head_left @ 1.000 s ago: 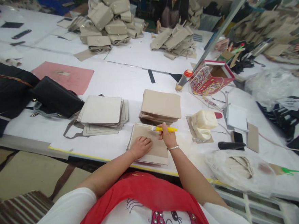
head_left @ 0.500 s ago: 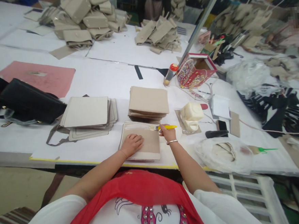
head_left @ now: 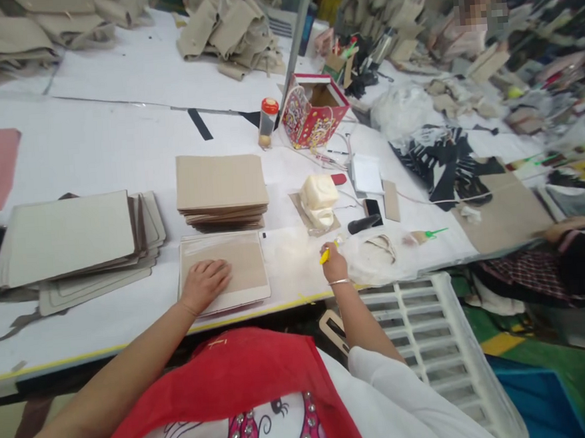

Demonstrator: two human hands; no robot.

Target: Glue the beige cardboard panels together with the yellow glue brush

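Note:
My left hand [head_left: 207, 285] lies flat, fingers stretched, on a beige panel [head_left: 248, 265] near the table's front edge. Across the panel's upper part runs a whitish, wet-looking smear. Further right, my right hand [head_left: 334, 266] grips a yellow-handled brush [head_left: 324, 256]. Its tip points toward a container wrapped in clear plastic [head_left: 360, 259], just beside the hand; whether the bristles touch it I cannot tell. Directly behind the panel stands a neat stack of beige panels [head_left: 220, 181]. A looser stack of pale panels [head_left: 73, 234] sits to the left.
A cream plastic jug [head_left: 318, 197] stands behind my right hand, close to a phone [head_left: 373, 212]. Farther back are a red-capped bottle [head_left: 267, 120] and a red patterned box [head_left: 310, 121]. A white slatted rack [head_left: 430, 329] is below the table edge at right.
My right hand has carried the brush away from the panel, rightward to the plastic-wrapped container. My left hand stays on the panel. The view has turned to the right.

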